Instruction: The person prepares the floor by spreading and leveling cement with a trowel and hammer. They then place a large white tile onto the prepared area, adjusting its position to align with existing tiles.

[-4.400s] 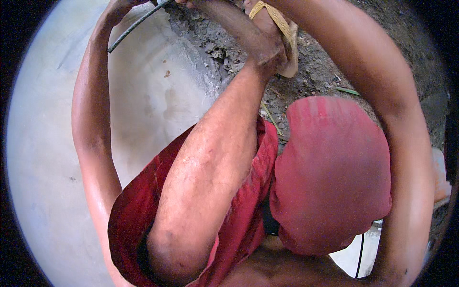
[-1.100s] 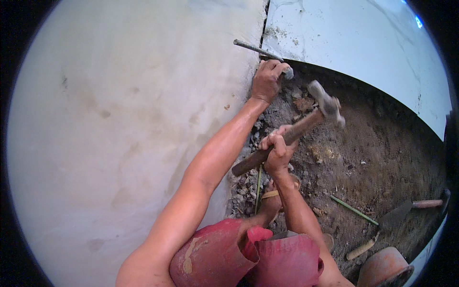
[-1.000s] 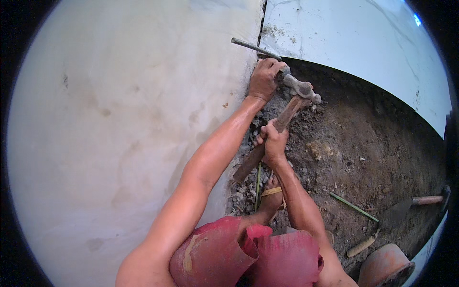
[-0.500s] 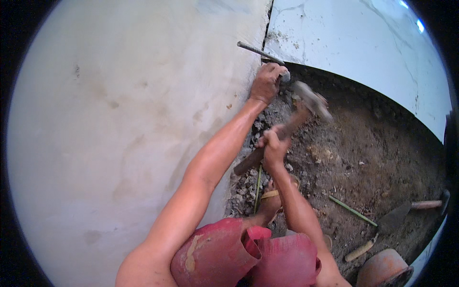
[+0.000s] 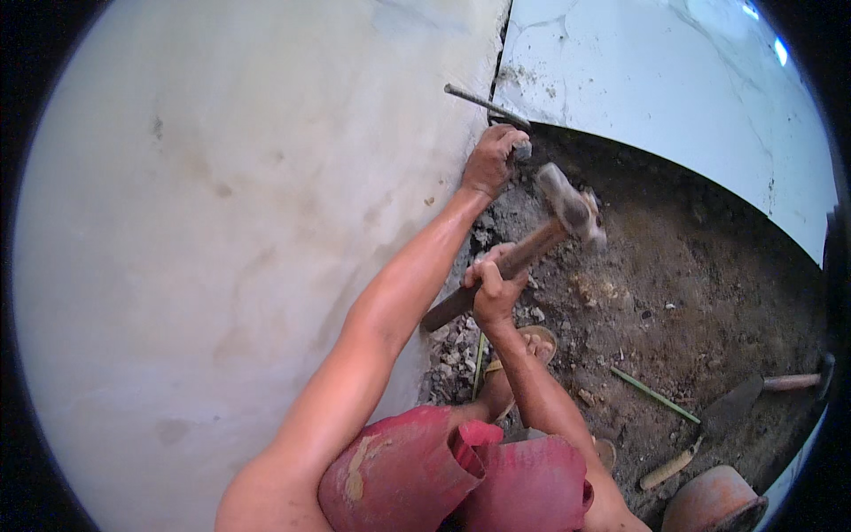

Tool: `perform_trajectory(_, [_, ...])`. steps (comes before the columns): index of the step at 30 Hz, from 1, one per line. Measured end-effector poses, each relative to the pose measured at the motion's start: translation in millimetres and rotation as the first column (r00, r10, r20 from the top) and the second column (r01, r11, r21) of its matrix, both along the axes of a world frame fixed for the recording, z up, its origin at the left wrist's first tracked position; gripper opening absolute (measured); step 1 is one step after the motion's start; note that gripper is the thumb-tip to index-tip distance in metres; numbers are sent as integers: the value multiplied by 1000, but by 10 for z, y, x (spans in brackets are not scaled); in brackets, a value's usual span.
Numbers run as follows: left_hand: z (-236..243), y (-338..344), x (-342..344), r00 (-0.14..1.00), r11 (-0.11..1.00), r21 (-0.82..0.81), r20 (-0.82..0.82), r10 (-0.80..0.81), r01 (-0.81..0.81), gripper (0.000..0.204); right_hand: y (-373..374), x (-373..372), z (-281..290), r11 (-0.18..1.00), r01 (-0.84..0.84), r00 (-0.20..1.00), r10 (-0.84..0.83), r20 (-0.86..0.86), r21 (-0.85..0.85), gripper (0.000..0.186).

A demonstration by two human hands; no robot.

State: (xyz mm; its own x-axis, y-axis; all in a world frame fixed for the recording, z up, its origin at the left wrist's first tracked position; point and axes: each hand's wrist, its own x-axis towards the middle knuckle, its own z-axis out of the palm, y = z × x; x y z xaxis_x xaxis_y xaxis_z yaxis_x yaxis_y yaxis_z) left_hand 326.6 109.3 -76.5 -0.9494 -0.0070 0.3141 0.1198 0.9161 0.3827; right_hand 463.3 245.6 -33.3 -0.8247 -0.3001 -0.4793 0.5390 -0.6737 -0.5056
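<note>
At the foot of the pale wall point(image 5: 248, 204), my left hand point(image 5: 490, 161) is closed around a short grey piece point(image 5: 523, 151). Only its blunt end shows past the fingers; it looks like the head of a chisel, and the rest is hidden. My right hand point(image 5: 498, 288) grips the wooden handle of a hammer point(image 5: 534, 251). The hammer's metal head, slightly blurred, is held apart from my left hand, nearer to me and to the right. Just beyond my left hand, a ribbed metal rod point(image 5: 483, 102) lies slanted.
Broken rubble point(image 5: 456, 350) lines the wall's base beside my sandalled foot point(image 5: 536, 344). Bare soil point(image 5: 709, 275) spreads right, bounded by white marbled tiles point(image 5: 656, 80). A trowel point(image 5: 731, 403), a green strip point(image 5: 654, 393), a pale-handled tool point(image 5: 671, 467) and an orange-brown bucket point(image 5: 709, 501) lie at right.
My right hand has drawn the hammer a little toward me and left, and its head is less blurred. My left hand keeps its hold in nearly the same place.
</note>
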Motion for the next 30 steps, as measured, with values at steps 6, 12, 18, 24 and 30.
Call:
perform_trajectory(6, [100,-113,-23,995,994,105,95,34,-44,24,161,-251,62,939,-344,936,342,80,8,11])
perform_trajectory(12, [216,314,-131,903,906,190,294,314,-377,27,757,-512,8,839,-381,910,414,-2,388,22])
perform_trajectory(18, [242,1473,177,735,640,574,678,-21,-511,18,2313,-490,109,262,-170,823,568,-9,950,54])
perform_trajectory(24, [-109,2941,330,554,496,731,681,-480,-469,17,3584,159,179,-178,-155,936,288,202,972,54])
perform_trajectory(30, [153,3550,418,485,764,645,671,-561,-9,45,4006,419,212,-354,62,973,230,23,933,56])
